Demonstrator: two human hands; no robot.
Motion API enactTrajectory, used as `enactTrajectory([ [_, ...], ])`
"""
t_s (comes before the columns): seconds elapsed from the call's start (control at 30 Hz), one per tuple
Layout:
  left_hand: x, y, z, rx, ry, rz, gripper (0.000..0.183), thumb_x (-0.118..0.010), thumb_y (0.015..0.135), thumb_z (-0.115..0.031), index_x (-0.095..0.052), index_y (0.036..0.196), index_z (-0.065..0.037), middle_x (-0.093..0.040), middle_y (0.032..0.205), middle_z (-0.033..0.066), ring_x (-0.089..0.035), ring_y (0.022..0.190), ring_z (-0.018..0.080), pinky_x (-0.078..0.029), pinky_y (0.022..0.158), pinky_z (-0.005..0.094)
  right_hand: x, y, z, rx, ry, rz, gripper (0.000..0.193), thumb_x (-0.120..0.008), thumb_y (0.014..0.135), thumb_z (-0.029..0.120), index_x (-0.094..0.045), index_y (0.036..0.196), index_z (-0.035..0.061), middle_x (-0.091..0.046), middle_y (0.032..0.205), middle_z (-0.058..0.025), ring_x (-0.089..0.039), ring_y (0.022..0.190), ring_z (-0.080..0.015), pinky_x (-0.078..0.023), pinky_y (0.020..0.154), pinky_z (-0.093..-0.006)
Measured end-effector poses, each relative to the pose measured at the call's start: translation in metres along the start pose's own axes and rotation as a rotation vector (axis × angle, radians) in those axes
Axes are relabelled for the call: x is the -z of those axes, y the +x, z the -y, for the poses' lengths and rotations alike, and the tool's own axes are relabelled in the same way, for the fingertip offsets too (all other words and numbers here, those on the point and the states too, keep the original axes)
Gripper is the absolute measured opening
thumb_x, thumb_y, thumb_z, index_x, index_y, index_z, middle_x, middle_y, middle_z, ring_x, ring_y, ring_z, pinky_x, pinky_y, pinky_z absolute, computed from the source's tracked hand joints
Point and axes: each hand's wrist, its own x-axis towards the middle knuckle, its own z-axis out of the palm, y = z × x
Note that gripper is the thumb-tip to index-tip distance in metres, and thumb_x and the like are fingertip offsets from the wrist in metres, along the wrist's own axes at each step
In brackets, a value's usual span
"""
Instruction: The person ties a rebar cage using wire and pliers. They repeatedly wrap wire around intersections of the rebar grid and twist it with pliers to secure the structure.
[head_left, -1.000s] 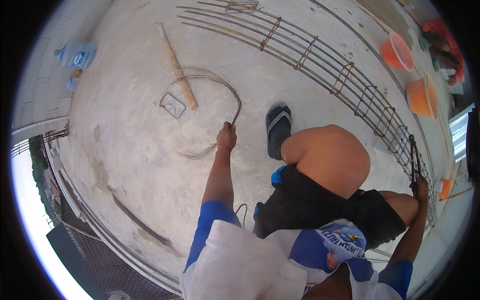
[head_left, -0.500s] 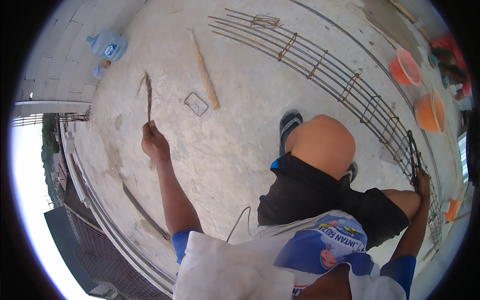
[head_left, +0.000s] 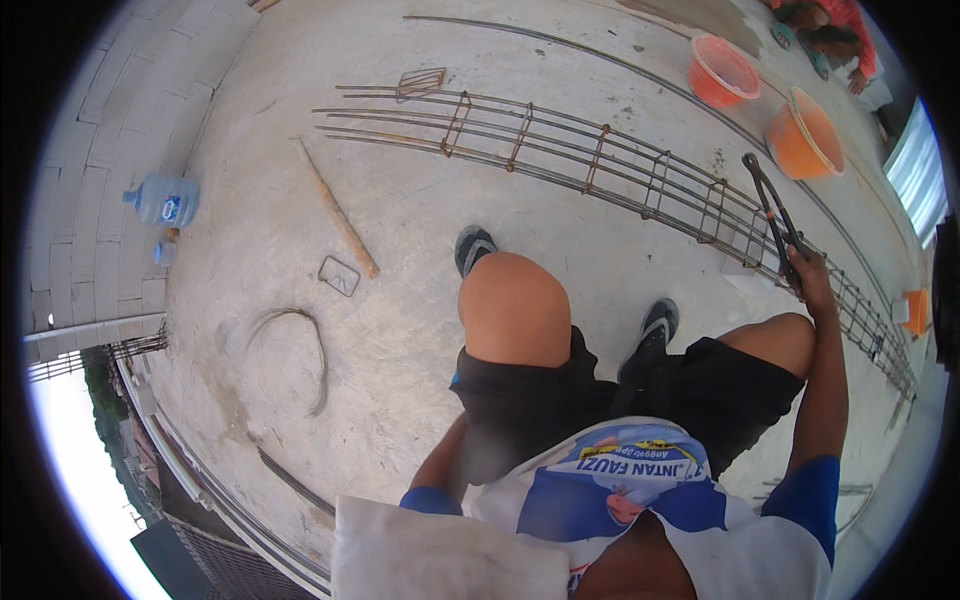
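My right hand (head_left: 812, 283) is closed around dark long-handled pincers (head_left: 772, 212). The tool points away from me over the edge of a long rebar cage (head_left: 650, 195). My left forearm (head_left: 440, 458) goes behind my left thigh, and that hand is hidden. A thin bundle of tie wire (head_left: 323, 360) lies curved on the concrete floor to my left. Beyond it rest a small bent rebar stirrup (head_left: 340, 276) and a wooden stick (head_left: 338, 222).
Another stirrup (head_left: 420, 82) lies by the cage's far end. Two orange buckets (head_left: 815, 135) stand beyond the cage, near another person (head_left: 840, 30). A blue water jug (head_left: 165, 202) is by the block wall (head_left: 100, 180). Dark bars (head_left: 292, 478) lie at the left edge.
My left hand has let go of the tie wire, now on the floor, and drawn back out of sight. My right hand has lifted the pincers, and the view has turned right.
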Motion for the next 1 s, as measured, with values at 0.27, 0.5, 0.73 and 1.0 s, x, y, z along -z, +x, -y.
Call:
enactTrajectory([
  [0.27, -0.08, -0.034, -0.076, 0.007, 0.03, -0.001, 0.065, -0.063, 0.089, -0.044, -0.046, 0.14, -0.007, -0.052, 0.134, 0.0124, -0.053, 0.118, 0.0278, -0.055, 0.08, 0.04, -0.031, 0.112, 0.106, 0.144, -0.165, 0.136, 0.056, -0.054, 0.094, 0.046, -0.056, 0.134, 0.0059, -0.057, 0.069, 0.0014, -0.041, 0.052, -0.0052, -0.034, 0.048, -0.0234],
  [0.5, -0.062, -0.02, -0.129, 0.078, 0.09, 0.038, 0.064, -0.062, 0.09, -0.043, -0.046, 0.14, -0.007, -0.053, 0.131, 0.0124, -0.054, 0.115, 0.0271, -0.055, 0.08, 0.0393, -0.112, 0.245, 0.166, 0.266, -0.272, 0.306, 0.062, -0.054, 0.091, 0.056, -0.061, 0.128, 0.0064, -0.058, 0.07, 0.0002, -0.047, 0.057, -0.0079, -0.037, 0.051, -0.0259],
  [0.73, -0.006, -0.017, -0.161, 0.137, 0.182, 0.053, 0.062, -0.061, 0.09, -0.042, -0.046, 0.14, -0.007, -0.054, 0.129, 0.0124, -0.054, 0.113, 0.0263, -0.054, 0.08, 0.0385, -0.157, 0.288, 0.2, 0.264, -0.291, 0.353, 0.056, -0.054, 0.089, 0.06, -0.067, 0.104, 0.0079, -0.059, 0.071, -0.0025, -0.054, 0.072, -0.0162, -0.041, 0.065, -0.0341],
  [1.0, 0.078, 0.021, -0.226, 0.097, 0.371, 0.101, 0.061, -0.06, 0.091, -0.041, -0.046, 0.14, -0.007, -0.055, 0.126, 0.0124, -0.055, 0.111, 0.0254, -0.053, 0.081, 0.0377, -0.113, 0.286, 0.17, 0.055, -0.384, 0.184, 0.054, -0.054, 0.088, 0.058, -0.068, 0.105, 0.0079, -0.06, 0.071, -0.0035, -0.055, 0.072, -0.0169, -0.042, 0.065, -0.0342],
])
